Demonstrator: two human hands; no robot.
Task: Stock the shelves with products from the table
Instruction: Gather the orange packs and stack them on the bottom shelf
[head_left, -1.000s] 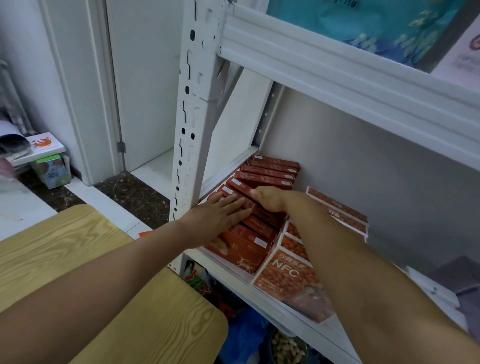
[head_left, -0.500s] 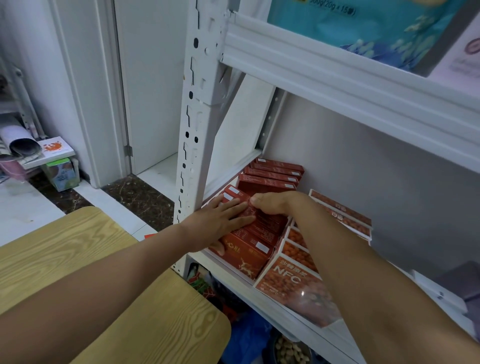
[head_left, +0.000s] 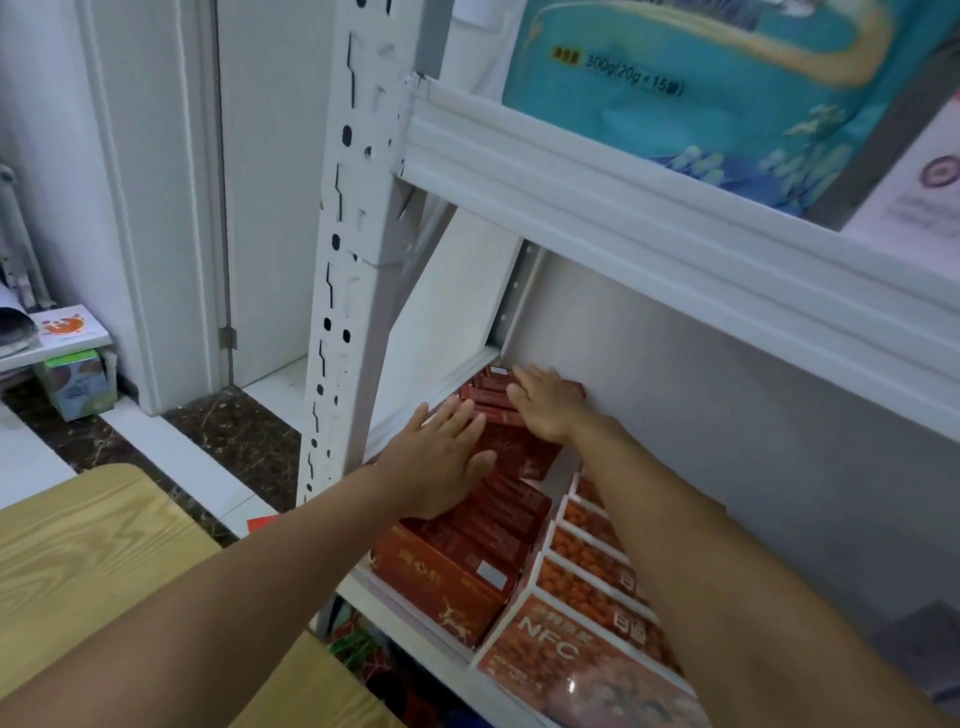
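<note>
A row of dark red boxes (head_left: 467, 561) stands on the white shelf (head_left: 415, 623), running from the front edge to the back corner. My left hand (head_left: 441, 462) lies flat with straight fingers on top of the middle boxes. My right hand (head_left: 545, 402) rests with spread fingers on the rear red boxes (head_left: 491, 397) near the back wall. Beside them to the right is a row of orange NFC boxes (head_left: 582, 660), partly hidden under my right forearm.
The white perforated upright (head_left: 343, 312) stands just left of my left arm. The upper shelf beam (head_left: 649, 228) carries a teal bag (head_left: 727, 93). A wooden table (head_left: 93, 571) is at lower left. Small boxes (head_left: 72, 364) sit on the floor by the door frame.
Both hands have slid deeper into the shelf, pushing the rear red boxes back toward the wall. A gap has opened between the rear boxes and the front ones.
</note>
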